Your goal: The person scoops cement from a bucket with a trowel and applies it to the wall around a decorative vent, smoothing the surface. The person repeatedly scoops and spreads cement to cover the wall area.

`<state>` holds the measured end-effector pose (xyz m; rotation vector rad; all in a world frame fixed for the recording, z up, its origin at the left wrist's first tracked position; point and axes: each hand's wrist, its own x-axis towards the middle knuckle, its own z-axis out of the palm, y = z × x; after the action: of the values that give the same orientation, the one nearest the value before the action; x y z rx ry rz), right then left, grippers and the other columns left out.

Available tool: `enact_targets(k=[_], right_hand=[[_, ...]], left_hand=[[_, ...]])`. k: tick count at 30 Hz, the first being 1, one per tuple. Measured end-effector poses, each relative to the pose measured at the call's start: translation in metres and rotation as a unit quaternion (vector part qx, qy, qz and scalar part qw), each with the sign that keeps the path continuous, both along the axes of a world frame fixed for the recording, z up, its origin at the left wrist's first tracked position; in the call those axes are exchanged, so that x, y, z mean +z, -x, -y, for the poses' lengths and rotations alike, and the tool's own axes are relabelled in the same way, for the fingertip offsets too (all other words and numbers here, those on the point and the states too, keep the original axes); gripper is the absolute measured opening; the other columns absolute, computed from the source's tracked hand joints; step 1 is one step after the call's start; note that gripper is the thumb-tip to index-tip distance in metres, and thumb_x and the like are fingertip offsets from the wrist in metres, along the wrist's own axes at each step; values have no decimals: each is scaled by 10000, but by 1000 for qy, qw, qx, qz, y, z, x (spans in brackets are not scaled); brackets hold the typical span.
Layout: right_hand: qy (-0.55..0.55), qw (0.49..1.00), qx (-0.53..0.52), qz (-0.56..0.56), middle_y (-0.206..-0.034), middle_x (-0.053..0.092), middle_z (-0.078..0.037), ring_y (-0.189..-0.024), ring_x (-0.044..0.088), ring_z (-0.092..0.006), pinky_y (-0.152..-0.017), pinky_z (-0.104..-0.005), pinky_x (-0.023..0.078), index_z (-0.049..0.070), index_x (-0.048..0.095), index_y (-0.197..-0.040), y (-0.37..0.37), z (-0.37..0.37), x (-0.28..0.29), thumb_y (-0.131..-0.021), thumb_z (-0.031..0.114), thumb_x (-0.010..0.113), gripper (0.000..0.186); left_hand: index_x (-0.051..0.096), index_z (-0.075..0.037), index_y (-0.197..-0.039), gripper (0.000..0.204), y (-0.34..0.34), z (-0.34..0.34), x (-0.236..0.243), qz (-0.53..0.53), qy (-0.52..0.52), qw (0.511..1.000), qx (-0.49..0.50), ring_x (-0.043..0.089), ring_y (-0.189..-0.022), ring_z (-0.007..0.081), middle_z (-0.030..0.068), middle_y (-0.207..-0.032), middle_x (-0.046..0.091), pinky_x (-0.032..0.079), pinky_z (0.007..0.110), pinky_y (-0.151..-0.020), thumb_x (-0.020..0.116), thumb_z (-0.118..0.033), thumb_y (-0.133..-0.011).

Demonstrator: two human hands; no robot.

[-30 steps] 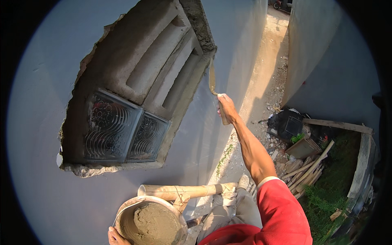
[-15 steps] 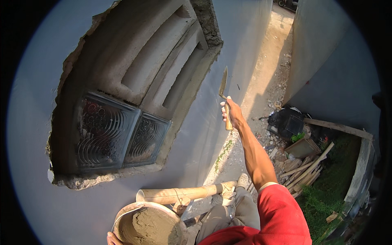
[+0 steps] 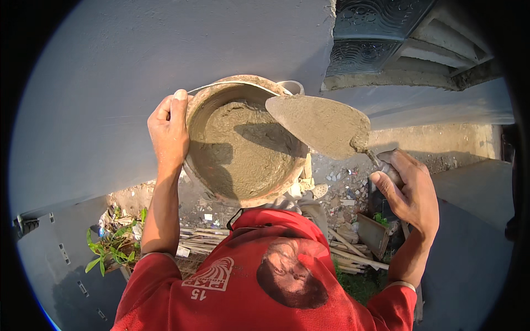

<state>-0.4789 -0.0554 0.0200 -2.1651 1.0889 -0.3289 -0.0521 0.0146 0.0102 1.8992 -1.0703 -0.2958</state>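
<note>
My left hand (image 3: 170, 126) is closed on the left rim of a round bucket (image 3: 237, 201), where its thin wire handle lies. Wet grey-brown mortar (image 3: 243, 171) fills much of the bucket. My right hand (image 3: 406, 187) grips a pointed trowel (image 3: 320, 124) by its handle, fingers wrapped round it. The broad blade is coated with a thin layer of mortar, its tip over the bucket's right rim. A shadow of the blade falls across the mortar. The bucket is in front of my chest, and its underside is hidden.
A smooth grey wall (image 3: 110, 99) runs along the far side. Patterned glass blocks (image 3: 364, 60) and concrete vents sit in a rough-edged opening at upper right. Below are rubble (image 3: 337, 182), wooden sticks (image 3: 353, 256), a tilted panel (image 3: 371, 236) and a leafy plant (image 3: 110, 248).
My right hand has brought the trowel back from outstretched to the bucket's right rim. The bucket is now in front of my chest, fully in view. The opening has shifted to the upper right.
</note>
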Motion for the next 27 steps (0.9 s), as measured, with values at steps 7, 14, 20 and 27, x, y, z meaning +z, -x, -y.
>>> enact_targets(k=[7,14,20,27], right_hand=[[256,917,133,-275,-1001,679,-156,-924,713,-316,-768,-414,593,-14,687,-1067,-140,-21,22,-910,119,661,208],[296,889,188,-295,-987,677,-167,-917,719,-294,-735,-399,601,-33,686,-1035,-180,-45,17,-859,104,659,224],[239,920,224,-213,-902,713,-192,-829,758,-329,-674,-422,616,-50,731,-967,-176,-60,30,-824,109,707,216],[-84,968,164,-169,-927,707,-265,-874,719,-417,-735,-506,561,-46,702,-1055,-142,-41,30,-918,216,722,296]], left_hand=[[757,-6,-909,406,-1,2,1,-45,-1,999,6,471,-712,75,-30,-735,575,403,282,-658,645,-370,-1048],[768,-19,-925,412,-5,0,-3,-55,9,998,-12,460,-709,72,-45,-746,578,397,272,-662,657,-399,-1037],[780,-23,-950,420,-8,1,-3,-60,5,998,-17,446,-698,71,-45,-732,562,392,277,-661,657,-414,-1038],[692,3,-847,433,-10,4,-8,-79,29,996,-28,374,-671,71,-52,-691,448,337,294,-606,647,-377,-1049]])
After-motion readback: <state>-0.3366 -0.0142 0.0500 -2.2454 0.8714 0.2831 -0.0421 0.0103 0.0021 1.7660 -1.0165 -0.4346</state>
